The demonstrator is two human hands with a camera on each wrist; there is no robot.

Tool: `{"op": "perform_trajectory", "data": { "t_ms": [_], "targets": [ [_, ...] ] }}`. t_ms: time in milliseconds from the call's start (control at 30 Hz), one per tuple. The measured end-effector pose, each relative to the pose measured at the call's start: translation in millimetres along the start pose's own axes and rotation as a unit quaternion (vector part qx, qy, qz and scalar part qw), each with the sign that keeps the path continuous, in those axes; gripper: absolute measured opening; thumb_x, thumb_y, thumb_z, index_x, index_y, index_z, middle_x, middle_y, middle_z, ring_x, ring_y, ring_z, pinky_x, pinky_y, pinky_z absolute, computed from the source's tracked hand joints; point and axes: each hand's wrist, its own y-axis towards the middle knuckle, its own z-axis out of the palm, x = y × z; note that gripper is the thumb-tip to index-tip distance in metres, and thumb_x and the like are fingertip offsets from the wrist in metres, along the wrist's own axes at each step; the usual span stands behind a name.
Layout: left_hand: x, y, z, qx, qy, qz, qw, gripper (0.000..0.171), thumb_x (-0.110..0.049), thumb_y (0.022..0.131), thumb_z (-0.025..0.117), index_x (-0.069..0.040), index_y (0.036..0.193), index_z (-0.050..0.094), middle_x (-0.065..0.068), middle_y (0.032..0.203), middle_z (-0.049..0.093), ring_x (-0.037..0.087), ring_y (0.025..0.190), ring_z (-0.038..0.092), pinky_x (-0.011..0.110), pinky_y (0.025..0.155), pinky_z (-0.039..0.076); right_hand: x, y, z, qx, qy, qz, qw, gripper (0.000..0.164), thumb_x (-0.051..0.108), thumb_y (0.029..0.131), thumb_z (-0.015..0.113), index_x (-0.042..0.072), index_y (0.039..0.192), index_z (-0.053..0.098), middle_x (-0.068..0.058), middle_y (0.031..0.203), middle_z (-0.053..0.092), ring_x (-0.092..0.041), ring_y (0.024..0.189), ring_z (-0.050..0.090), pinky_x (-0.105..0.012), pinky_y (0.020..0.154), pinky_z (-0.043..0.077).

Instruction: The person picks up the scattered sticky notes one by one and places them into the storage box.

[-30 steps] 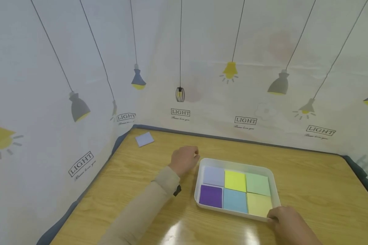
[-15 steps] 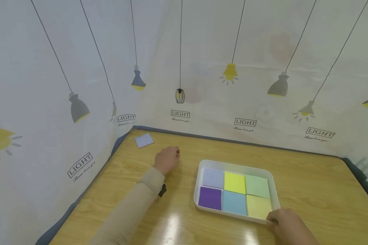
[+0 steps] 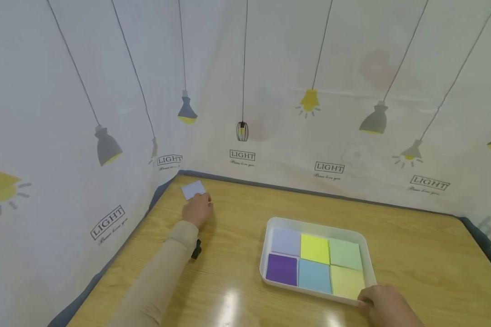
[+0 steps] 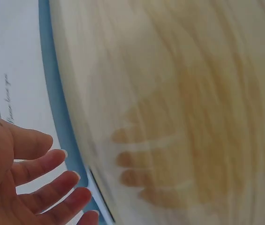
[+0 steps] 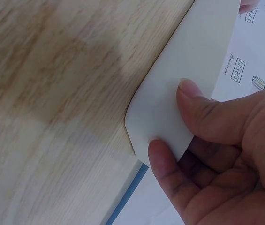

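In the head view a lilac card point(image 3: 192, 189) lies flat near the table's far left corner. My left hand point(image 3: 197, 210) is over its near edge, and in the left wrist view the fingers point(image 4: 59, 206) hang spread and relaxed with nothing in the palm. My right hand point(image 3: 388, 305) grips the near right corner of a white tray point(image 3: 319, 224); the right wrist view has thumb and index finger against the tray wall point(image 5: 170, 75). Inside lie square cards in two rows: lilac point(image 3: 286, 242), yellow point(image 3: 314, 249), green point(image 3: 345, 254), purple point(image 3: 282, 270), blue point(image 3: 314, 276), pale yellow point(image 3: 347, 281).
The wood-grain table point(image 3: 229, 254) runs back to a pale wall sheet point(image 3: 278, 136) printed with hanging lamps and the word LIGHT. A dark blue edge point(image 3: 331, 196) borders the table along the left and back. Black gear sits on the left wrist.
My left hand has moved left, away from the tray's far left corner and over to the lilac card. The right hand keeps its hold, and the tray stays put.
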Motion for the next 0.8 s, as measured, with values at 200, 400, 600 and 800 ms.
{"op": "perform_trajectory", "data": {
  "t_ms": [200,400,600,800],
  "targets": [
    [24.0,15.2,5.0,0.014,-0.013,-0.018,0.9997,0.041,-0.024,0.104,0.049,-0.007,0.141,0.054,0.021,0.142,0.053,0.042,0.126,0.056,0.060,0.098,0.052,-1.5,0.2,1.1,-0.008,-0.009,-0.010,1.000,0.012,0.011,0.081,0.080,0.018,0.075,0.073,0.008,0.076,0.070,-0.009,0.068,0.052,-0.028,0.063,0.047],
    [39.3,29.6,11.9,0.024,-0.016,-0.026,0.9993,0.047,-0.023,0.103,0.045,-0.006,0.147,0.047,0.022,0.152,0.045,0.045,0.135,0.047,0.067,0.105,0.043,-2.7,0.3,2.1,0.003,-0.001,-0.003,1.000,0.011,0.011,0.082,0.080,0.017,0.076,0.073,0.007,0.074,0.068,-0.011,0.065,0.049,-0.026,0.060,0.044],
    [41.2,35.6,4.3,0.035,-0.032,-0.035,0.9983,0.051,-0.021,0.103,0.040,-0.006,0.152,0.041,0.022,0.157,0.039,0.043,0.143,0.039,0.070,0.109,0.037,-4.7,2.8,2.4,0.006,-0.005,-0.007,1.000,0.012,0.012,0.082,0.080,0.018,0.075,0.073,0.008,0.073,0.067,-0.010,0.064,0.048,-0.025,0.060,0.044],
    [41.7,41.4,-5.0,0.068,-0.018,-0.040,0.9967,0.051,-0.019,0.104,0.035,-0.005,0.153,0.038,0.024,0.159,0.036,0.044,0.145,0.036,0.072,0.110,0.034,-3.0,5.6,1.6,0.018,0.006,0.014,1.000,0.011,0.012,0.082,0.081,0.018,0.076,0.074,0.007,0.075,0.069,-0.011,0.066,0.049,-0.025,0.061,0.044]
  ]
}}
